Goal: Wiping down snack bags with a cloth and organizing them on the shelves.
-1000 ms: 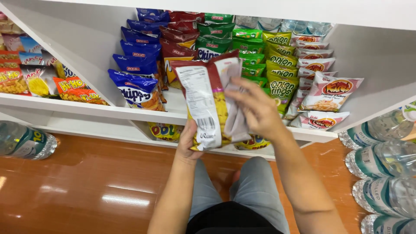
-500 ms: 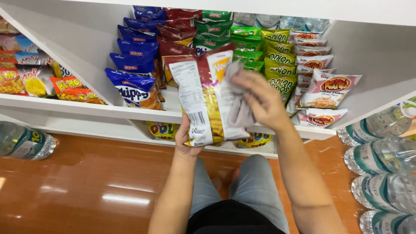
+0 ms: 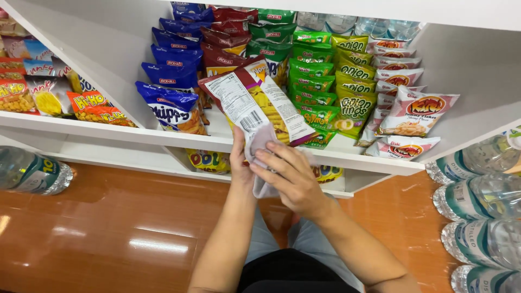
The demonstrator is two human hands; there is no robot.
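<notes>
My left hand (image 3: 239,160) grips the lower end of a dark red and yellow snack bag (image 3: 255,100), held back side up and tilted over the white shelf (image 3: 135,133). My right hand (image 3: 287,179) presses a pale crumpled cloth (image 3: 259,142) against the bag's lower part, fingers closed on the cloth. Both hands are in front of the shelf edge, above my knees.
Rows of blue (image 3: 173,108), red (image 3: 222,38), green (image 3: 315,81) and white (image 3: 418,114) snack bags fill the shelf. More bags lie at the left (image 3: 32,97) and on a lower shelf (image 3: 209,160). Wrapped water bottle packs stand at the right (image 3: 483,201) and left (image 3: 30,173) on the orange floor.
My right hand slid with the cloth from the bag's upper half down to its lower end. The bag tipped back toward the shelf, and the view moved closer.
</notes>
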